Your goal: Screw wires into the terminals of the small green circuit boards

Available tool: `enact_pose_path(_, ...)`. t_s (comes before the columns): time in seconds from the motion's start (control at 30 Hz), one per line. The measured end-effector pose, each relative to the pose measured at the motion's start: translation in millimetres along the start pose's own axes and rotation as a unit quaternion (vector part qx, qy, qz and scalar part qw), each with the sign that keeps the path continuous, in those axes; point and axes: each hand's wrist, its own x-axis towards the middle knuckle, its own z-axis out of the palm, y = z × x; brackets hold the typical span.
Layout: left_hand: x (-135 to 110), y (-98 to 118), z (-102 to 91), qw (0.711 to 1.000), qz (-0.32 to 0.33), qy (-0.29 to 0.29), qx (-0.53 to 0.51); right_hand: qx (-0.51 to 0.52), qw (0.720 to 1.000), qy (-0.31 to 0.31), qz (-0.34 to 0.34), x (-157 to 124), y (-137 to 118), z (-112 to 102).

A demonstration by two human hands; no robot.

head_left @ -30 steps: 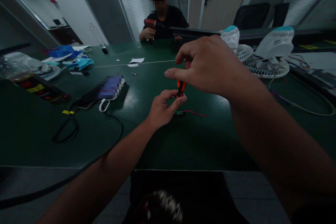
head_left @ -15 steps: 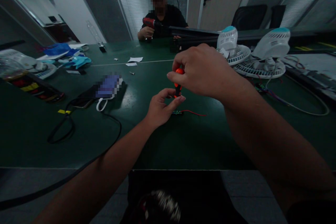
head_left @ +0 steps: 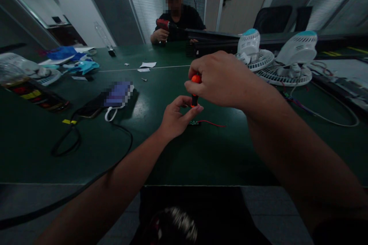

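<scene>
An orange-and-black screwdriver (head_left: 194, 99) stands upright over the table. From above, my right hand (head_left: 220, 78) grips the top of its handle, closed around it. My left hand (head_left: 179, 116) pinches at the handle's lower end with thumb and forefinger; the tip is hidden behind those fingers. Just below my left fingertips lies a small green circuit board (head_left: 194, 123), partly covered by the hand. A thin red wire (head_left: 212, 123) runs from the board to the right along the tabletop.
White fan parts (head_left: 296, 51) lie at the right, with loose cables. A phone (head_left: 118, 93) and black cord are at the left, beyond them a tilted bottle (head_left: 34, 93). Paper scraps (head_left: 148, 64) and a screw (head_left: 144, 80) lie ahead. Opposite, a person holds a red power drill (head_left: 163, 24).
My right hand has turned slightly and sits a little lower on the screwdriver, whose handle has rotated a bit. My left hand keeps its place.
</scene>
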Motion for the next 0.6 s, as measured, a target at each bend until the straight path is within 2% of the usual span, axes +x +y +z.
enact_pose_path(0.6,-1.7,3.3,-6.2,0.994,-0.062,-0.057,0.067,0.034,0.999,0.009,-0.017,-5.1,0.1,-8.2)
